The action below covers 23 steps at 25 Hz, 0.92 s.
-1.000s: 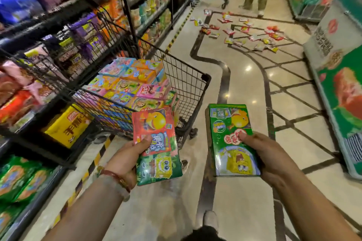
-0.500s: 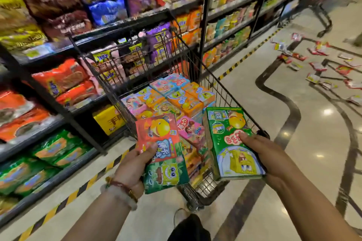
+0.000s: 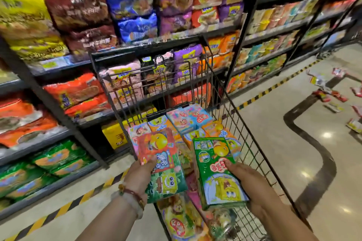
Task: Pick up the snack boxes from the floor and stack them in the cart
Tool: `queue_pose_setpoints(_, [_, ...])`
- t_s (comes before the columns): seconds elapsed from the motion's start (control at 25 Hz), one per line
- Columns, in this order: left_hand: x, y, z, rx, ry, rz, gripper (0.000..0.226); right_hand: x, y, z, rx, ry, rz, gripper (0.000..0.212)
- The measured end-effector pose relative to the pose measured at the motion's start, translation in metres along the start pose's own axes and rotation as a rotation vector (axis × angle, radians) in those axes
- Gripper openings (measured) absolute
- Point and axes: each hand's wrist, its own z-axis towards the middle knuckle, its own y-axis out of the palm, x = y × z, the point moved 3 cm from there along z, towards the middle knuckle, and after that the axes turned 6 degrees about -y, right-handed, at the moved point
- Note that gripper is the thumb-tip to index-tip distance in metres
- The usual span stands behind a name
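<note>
With my left hand [image 3: 140, 172] pinching two boxes [image 3: 162, 162] and my right hand [image 3: 246, 180] gripping a green box [image 3: 217, 172] above the cart [image 3: 244, 143], I judge the loose lower left box could slip onto the uneven stack [image 3: 188, 121].

My left hand [image 3: 142, 170] covers the lower left corner of the red box [image 3: 156, 148], and that box hides the top of the green one [image 3: 166, 184] beneath it. My right hand [image 3: 248, 186] shows only thumb and palm; its fingers are under the green box [image 3: 215, 170], out of sight. Both held boxes block much of the stack in the cart [image 3: 244, 143], whose near end runs off the bottom edge. The shelf bags [image 3: 78, 2] are smeared by blur, print unreadable. The packets on the floor [image 3: 333, 94] are too small and blurred to identify.
</note>
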Motion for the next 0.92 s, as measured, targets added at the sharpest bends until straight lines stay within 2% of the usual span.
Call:
queue_pose_setpoints(0.04, [0.003, 0.001, 0.014, 0.042, 0.008, 0.006, 0.076, 0.001, 0.006, 0.021, -0.01, 0.015, -0.031, 0.032])
queue_pose_setpoints(0.16, [0.044, 0.02, 0.012, 0.155, 0.07, 0.107, 0.074, -0.001, 0.03, 0.085, -0.095, 0.018, -0.148, 0.063])
queue_pose_setpoints(0.2, [0.052, 0.023, 0.018, 0.223, 0.127, 0.18, 0.065, 0.0, 0.037, 0.106, -0.115, 0.002, -0.185, 0.06])
queue_pose_setpoints(0.28, [0.064, 0.028, 0.039, 0.314, 0.236, 0.353, 0.05, -0.001, 0.054, 0.142, -0.142, -0.053, -0.306, 0.04])
queue_pose_setpoints(0.4, [0.083, 0.038, 0.065, 0.39, 0.377, 0.449, 0.045, 0.005, 0.078, 0.191, -0.212, -0.149, -0.507, 0.037])
queue_pose_setpoints(0.48, [0.09, 0.038, 0.082, 0.469, 0.439, 0.548, 0.05, 0.005, 0.095, 0.216, -0.252, -0.195, -0.628, 0.04])
queue_pose_setpoints(0.56, [0.089, 0.045, 0.095, 0.509, 0.399, 0.957, 0.061, 0.014, 0.109, 0.238, -0.322, -0.193, -0.731, 0.043])
queue_pose_setpoints(0.6, [0.086, 0.049, 0.098, 0.542, 0.385, 1.213, 0.063, 0.014, 0.117, 0.243, -0.371, -0.26, -0.853, 0.043])
queue_pose_setpoints(0.68, [0.081, 0.057, 0.093, 0.573, 0.385, 1.495, 0.052, 0.012, 0.129, 0.244, -0.33, -0.566, -1.205, 0.041])
queue_pose_setpoints(0.76, [0.066, 0.059, 0.089, 0.545, 0.304, 1.55, 0.05, 0.022, 0.13, 0.239, -0.313, -0.839, -1.374, 0.047])
queue_pose_setpoints(0.84, [0.056, 0.053, 0.096, 0.431, 0.173, 1.56, 0.056, 0.031, 0.138, 0.226, -0.392, -1.032, -1.48, 0.044])
queue_pose_setpoints(0.92, [0.059, 0.045, 0.112, 0.378, 0.131, 1.543, 0.055, 0.032, 0.151, 0.223, -0.528, -0.957, -1.547, 0.044])
